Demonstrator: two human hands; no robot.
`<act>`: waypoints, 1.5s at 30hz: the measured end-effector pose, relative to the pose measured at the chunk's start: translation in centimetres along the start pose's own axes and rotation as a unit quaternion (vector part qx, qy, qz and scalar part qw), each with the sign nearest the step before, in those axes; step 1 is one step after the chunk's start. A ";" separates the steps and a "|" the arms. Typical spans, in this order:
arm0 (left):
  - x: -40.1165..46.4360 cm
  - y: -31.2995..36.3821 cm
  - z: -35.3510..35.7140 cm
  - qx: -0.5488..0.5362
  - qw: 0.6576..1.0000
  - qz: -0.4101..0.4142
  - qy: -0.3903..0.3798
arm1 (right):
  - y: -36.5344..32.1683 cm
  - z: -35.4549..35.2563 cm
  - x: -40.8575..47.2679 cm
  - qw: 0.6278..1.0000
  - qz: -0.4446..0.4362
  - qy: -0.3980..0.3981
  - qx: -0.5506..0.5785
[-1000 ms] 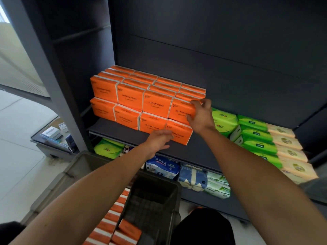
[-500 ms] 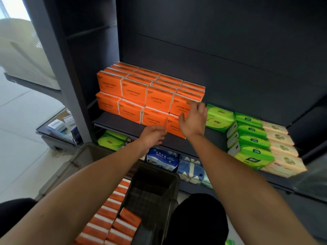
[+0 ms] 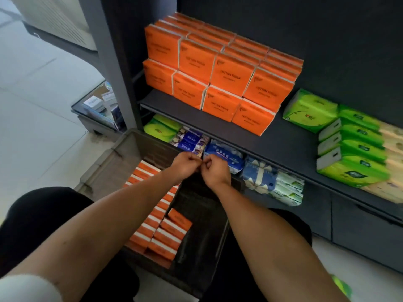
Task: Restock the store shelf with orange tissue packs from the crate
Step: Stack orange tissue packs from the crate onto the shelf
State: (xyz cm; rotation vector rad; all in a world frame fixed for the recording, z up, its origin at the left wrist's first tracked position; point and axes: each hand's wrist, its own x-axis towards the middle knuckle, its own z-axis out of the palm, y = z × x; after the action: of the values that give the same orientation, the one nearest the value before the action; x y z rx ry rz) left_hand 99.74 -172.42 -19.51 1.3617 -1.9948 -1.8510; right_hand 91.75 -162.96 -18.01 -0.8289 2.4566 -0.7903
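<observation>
1. Orange tissue packs (image 3: pixel 157 227): we count two rows standing on edge in the left half of the crate (image 3: pixel 202 216), orange wrap with white ends showing. We judge each pack light and soft, the film wrap somewhat slippery, and the corners liable to dent.
2. Hold: we judge the broad flat faces the best place, thumb on one and fingers on the other. The loose pack (image 3: pixel 180 219) lying tilted atop the rows offers the easiest access.
3. Shelved stock (image 3: pixel 218 68): orange packs stand two tiers high on the upper shelf (image 3: pixel 290 144), several rows deep, with bare board in front and to the right.
4. Left hand (image 3: pixel 185 165) and right hand (image 3: pixel 216 171): both hover over the crate's far edge, knuckles nearly touching, fingers curled in, holding no pack that we can see.
5. Neighbours: green packs (image 3: pixel 353 149) to the right; blue packs (image 3: pixel 222 155) on the shelf below.
</observation>
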 end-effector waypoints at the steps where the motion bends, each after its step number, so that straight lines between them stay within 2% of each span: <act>1: 0.2 -1.5 -0.2 0.011 1.000 -0.013 0.001 | 0.4 1.3 -0.3 0.999 0.025 -0.029 0.000; 7: 0.8 -10.8 -0.6 0.078 0.989 -0.125 -0.032 | 3.4 9.9 -3.5 0.963 0.152 -0.225 0.005; 10: 0.9 -14.6 -0.6 0.108 0.981 -0.155 -0.051 | 5.4 13.1 -5.5 0.944 0.178 -0.278 -0.014; 14: 0.3 -16.9 -0.8 0.128 0.977 -0.166 -0.029 | 8.0 16.9 -6.5 0.917 0.235 -0.323 0.010; 17: 0.5 -19.3 -0.9 0.137 0.969 -0.204 -0.013 | 8.7 17.3 -7.0 0.907 0.219 -0.359 0.027; 20: 0.7 -20.5 -0.7 0.124 0.967 -0.223 -0.015 | 9.2 17.4 -6.0 0.902 0.224 -0.364 0.053; 23: 1.1 -21.8 -0.3 0.096 0.966 -0.239 -0.015 | 9.1 17.5 -5.6 0.916 0.178 -0.357 -0.049; 28: 0.6 -22.1 -0.3 0.094 0.965 -0.244 -0.022 | 9.1 17.8 -5.6 0.911 0.155 -0.374 -0.084; 34: -0.8 -20.9 -0.5 0.122 0.961 -0.246 -0.019 | 9.4 17.3 -5.7 0.872 0.160 -0.440 -0.143; 40: -0.7 -20.4 -0.6 0.129 0.962 -0.237 -0.032 | 9.4 16.3 -5.9 0.895 0.173 -0.387 -0.141; 45: -0.9 -19.2 -0.5 0.101 0.971 -0.216 -0.036 | 7.8 14.9 -5.5 0.927 0.117 -0.322 -0.154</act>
State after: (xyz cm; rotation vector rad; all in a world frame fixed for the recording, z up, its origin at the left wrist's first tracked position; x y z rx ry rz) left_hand 110.64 -169.58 -35.03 1.9468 -2.0982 -1.9196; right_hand 100.79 -159.84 -32.85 -0.7288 2.0348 -0.0169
